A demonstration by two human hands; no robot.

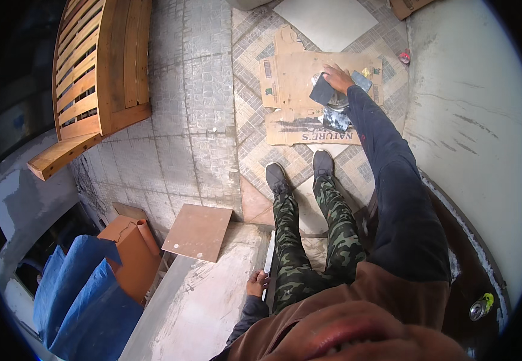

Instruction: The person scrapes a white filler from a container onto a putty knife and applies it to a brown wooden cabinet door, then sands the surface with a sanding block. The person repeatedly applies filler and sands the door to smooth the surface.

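Note:
My right arm reaches far forward, and my right hand [338, 78] is on a dark grey square sheet [321, 90], its fingers at the sheet's upper edge. Partly under the sheet is a round, pale-rimmed container [338, 102]; its contents are hidden. Another dark flat piece [362, 81] lies just right of the hand, and a black, white-smeared one [336, 120] is nearer me. All rest on flattened cardboard [294, 78]. Low beside my left thigh, my left hand [257, 283] is curled at a thin pale strip [269, 259]; what its fingers hold is unclear.
A wooden slatted bench [122, 60] stands far left. A brown square tile [198, 232] lies on the smeared pale ledge [183, 301], near a blue tarp [86, 301] and an orange-brown board [130, 256]. At right rise a pale wall [471, 120] and a can [480, 308].

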